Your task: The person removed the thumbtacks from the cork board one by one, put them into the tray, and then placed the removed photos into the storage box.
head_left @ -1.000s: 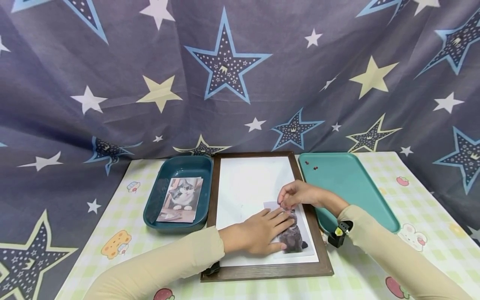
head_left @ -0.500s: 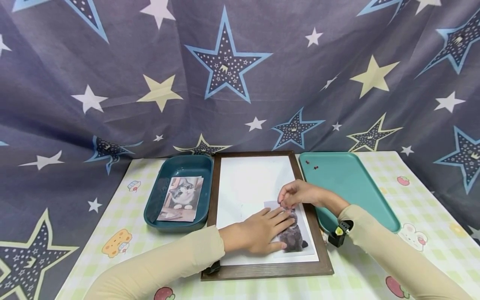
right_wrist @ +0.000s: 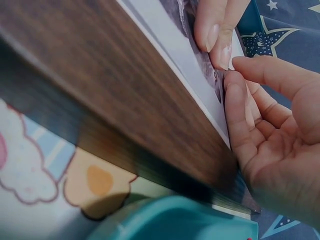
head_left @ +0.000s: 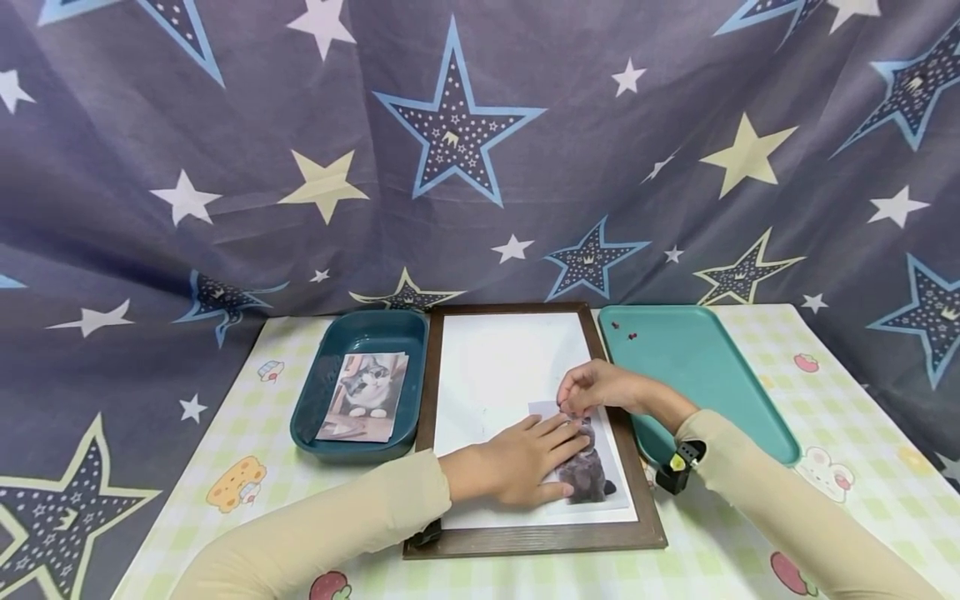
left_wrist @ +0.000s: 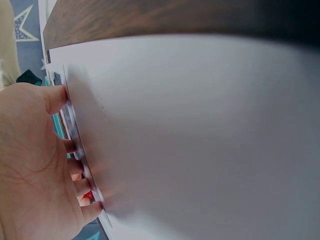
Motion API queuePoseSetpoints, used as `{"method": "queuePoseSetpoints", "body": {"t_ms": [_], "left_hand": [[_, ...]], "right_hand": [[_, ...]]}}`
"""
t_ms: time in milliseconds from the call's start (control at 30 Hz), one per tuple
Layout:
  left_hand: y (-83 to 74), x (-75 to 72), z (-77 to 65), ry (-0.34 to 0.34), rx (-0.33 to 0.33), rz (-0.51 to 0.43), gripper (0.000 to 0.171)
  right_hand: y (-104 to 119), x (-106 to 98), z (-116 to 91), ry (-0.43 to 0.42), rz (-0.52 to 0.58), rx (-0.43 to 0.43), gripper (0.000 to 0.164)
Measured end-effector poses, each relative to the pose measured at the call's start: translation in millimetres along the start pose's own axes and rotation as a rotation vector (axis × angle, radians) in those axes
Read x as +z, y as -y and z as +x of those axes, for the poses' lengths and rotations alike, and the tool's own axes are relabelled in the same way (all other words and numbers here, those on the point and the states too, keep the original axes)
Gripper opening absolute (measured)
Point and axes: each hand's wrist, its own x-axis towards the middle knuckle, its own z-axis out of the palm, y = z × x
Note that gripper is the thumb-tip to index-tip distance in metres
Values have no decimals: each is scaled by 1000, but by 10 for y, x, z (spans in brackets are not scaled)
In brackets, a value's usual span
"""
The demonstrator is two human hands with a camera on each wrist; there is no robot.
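My left hand [head_left: 521, 462] lies flat with spread fingers on a photo of a dark grey cat [head_left: 588, 479]. The photo is on the lower right of a white board [head_left: 498, 358] with a brown wooden frame [head_left: 532, 543]. At the photo's top edge, my right hand [head_left: 603, 388] pinches something small between thumb and forefinger. A red bit of it, like a push pin [left_wrist: 88, 195], shows past the left fingers in the left wrist view. In the right wrist view the right fingertips [right_wrist: 235, 75] meet close beside the left ones, mostly hiding the pin.
Left of the board stands a dark teal bin [head_left: 307, 400] holding cat photos [head_left: 367, 396]. To its right lies a light teal tray [head_left: 697, 367] with red push pins [head_left: 632, 337] in its far left corner. A starry curtain [head_left: 300, 250] hangs behind the checked tablecloth [head_left: 247, 433].
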Motion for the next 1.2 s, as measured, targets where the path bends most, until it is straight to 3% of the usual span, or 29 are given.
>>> {"method": "queuePoseSetpoints", "body": {"t_ms": [467, 1200], "left_hand": [[-6, -5, 8, 2, -3, -8, 72], [1, -2, 20, 5, -5, -4, 73]], "right_hand": [[-15, -9, -23, 28, 6, -18, 18], [-46, -15, -1, 5, -4, -19, 17]]}}
